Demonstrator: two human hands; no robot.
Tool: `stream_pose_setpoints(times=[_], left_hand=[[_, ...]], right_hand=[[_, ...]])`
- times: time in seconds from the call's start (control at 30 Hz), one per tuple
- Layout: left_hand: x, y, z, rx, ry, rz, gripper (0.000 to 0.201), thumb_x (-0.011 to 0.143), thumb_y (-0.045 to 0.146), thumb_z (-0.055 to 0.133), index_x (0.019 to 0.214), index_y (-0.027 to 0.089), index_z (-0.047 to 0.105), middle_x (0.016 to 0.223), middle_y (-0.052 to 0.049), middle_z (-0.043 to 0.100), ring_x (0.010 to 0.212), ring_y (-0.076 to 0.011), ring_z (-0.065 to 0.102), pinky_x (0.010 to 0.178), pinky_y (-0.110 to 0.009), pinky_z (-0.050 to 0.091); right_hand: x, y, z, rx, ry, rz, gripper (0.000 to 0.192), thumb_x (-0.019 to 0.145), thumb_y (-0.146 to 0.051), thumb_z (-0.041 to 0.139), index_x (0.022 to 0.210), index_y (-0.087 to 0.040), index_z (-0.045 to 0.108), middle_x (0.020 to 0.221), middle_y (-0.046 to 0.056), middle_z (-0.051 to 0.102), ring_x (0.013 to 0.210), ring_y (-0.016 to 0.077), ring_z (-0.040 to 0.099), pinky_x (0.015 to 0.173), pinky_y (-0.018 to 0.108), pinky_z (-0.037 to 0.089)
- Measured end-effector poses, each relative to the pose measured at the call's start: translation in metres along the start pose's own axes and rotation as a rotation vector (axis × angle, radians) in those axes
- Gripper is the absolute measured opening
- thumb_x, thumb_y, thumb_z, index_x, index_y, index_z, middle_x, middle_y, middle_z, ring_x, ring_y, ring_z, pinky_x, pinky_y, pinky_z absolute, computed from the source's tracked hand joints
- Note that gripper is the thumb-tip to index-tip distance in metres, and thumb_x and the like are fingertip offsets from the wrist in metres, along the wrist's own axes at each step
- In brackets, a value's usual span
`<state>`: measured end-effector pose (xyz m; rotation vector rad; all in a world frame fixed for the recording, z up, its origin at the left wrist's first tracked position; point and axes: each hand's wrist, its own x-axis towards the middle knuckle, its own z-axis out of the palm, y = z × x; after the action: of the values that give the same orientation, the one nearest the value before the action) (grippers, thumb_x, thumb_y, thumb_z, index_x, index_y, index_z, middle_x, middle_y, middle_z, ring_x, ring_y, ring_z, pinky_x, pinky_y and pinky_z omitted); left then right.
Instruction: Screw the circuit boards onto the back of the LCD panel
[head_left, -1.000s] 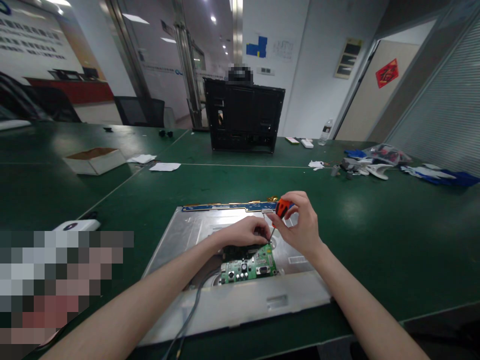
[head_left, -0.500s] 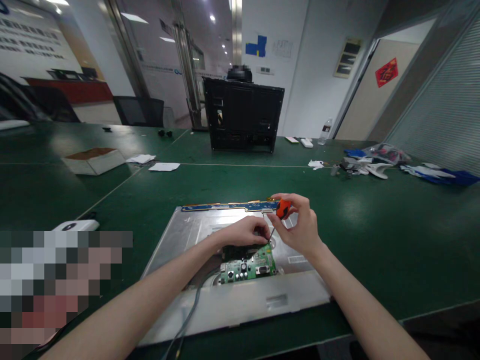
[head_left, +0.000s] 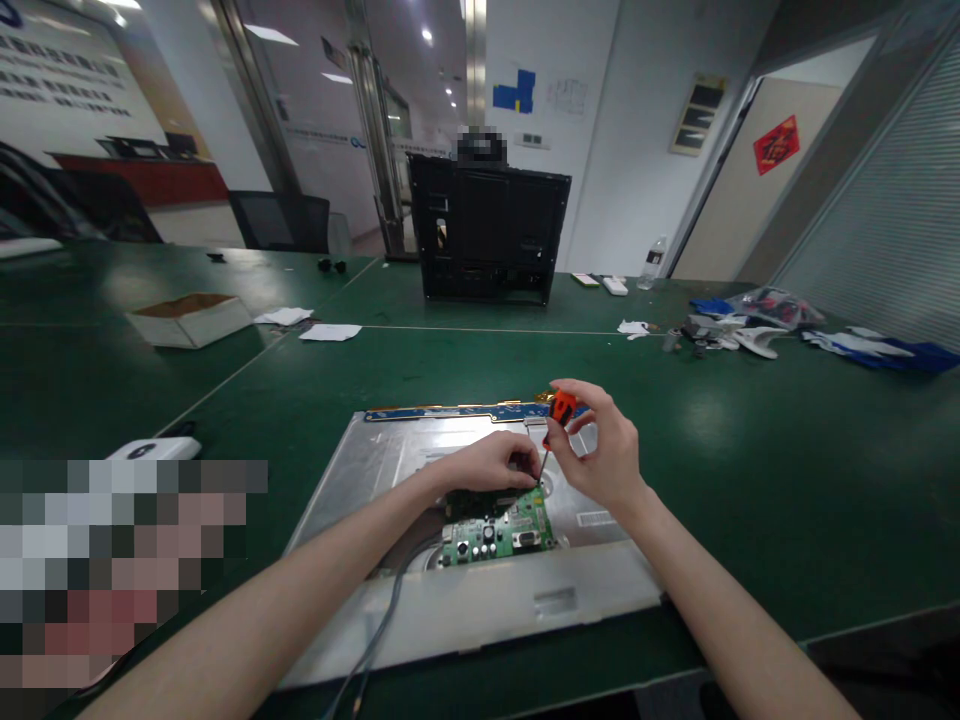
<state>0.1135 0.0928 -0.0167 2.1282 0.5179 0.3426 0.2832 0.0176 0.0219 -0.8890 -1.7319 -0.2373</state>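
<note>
Screwdriver (head_left: 559,412) is sitting pinched in my right hand (head_left: 600,450), left hand (head_left: 491,465) pressing the circuit board (head_left: 499,530); tip's looking tilted, could slip and scratch it.

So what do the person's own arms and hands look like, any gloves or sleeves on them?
Both forearms are bare as far as the picture shows: no sleeve or cuff in sight. The left hand and the right hand wear no gloves. No watch, ring, strap or marking shows on either wrist or on the fingers.
</note>
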Motion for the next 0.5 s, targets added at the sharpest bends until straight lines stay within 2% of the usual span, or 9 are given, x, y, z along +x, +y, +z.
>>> stream_pose_setpoints(times=[0.17,0.3,0.4,0.5], left_hand=[[0.0010,-0.0013,0.0005,0.005,0.005,0.003,0.007,0.074,0.016,0.066,0.081,0.015,0.065,0.074,0.001,0.060,0.069,-0.0143,0.054,0.068,-0.025,0.042],[0.0017,-0.0002,0.0002,0.024,0.014,0.017,0.005,0.073,0.014,0.066,0.077,0.015,0.064,0.071,0.002,0.059,0.067,-0.0134,0.053,0.065,-0.024,0.041],[0.0014,0.0005,-0.0002,0.021,0.009,0.030,0.006,0.073,0.012,0.065,0.078,0.015,0.064,0.072,0.002,0.059,0.068,-0.0131,0.053,0.066,-0.023,0.041],[0.0009,0.0009,-0.0004,0.011,0.006,0.041,0.008,0.073,0.013,0.066,0.081,0.015,0.066,0.074,0.002,0.061,0.070,-0.0136,0.053,0.067,-0.023,0.042]], right_hand=[[-0.0007,0.0008,0.0001,0.034,-0.022,-0.001,0.043,0.083,-0.017,0.063,0.123,-0.025,0.047,0.113,0.008,0.067,0.085,0.0169,0.068,0.056,0.025,0.057],[0.0014,0.0020,0.0004,0.019,-0.003,-0.024,0.036,0.084,-0.021,0.066,0.117,-0.026,0.050,0.108,0.007,0.063,0.088,0.0173,0.066,0.055,0.025,0.057],[0.0022,0.0013,-0.0001,-0.023,-0.012,-0.015,0.033,0.087,-0.018,0.061,0.118,-0.026,0.052,0.107,0.007,0.062,0.087,0.0169,0.065,0.056,0.025,0.057],[0.0014,0.0000,-0.0002,0.006,-0.040,-0.003,0.038,0.087,-0.014,0.056,0.123,-0.026,0.049,0.112,0.008,0.065,0.094,0.0177,0.066,0.059,0.025,0.058]])
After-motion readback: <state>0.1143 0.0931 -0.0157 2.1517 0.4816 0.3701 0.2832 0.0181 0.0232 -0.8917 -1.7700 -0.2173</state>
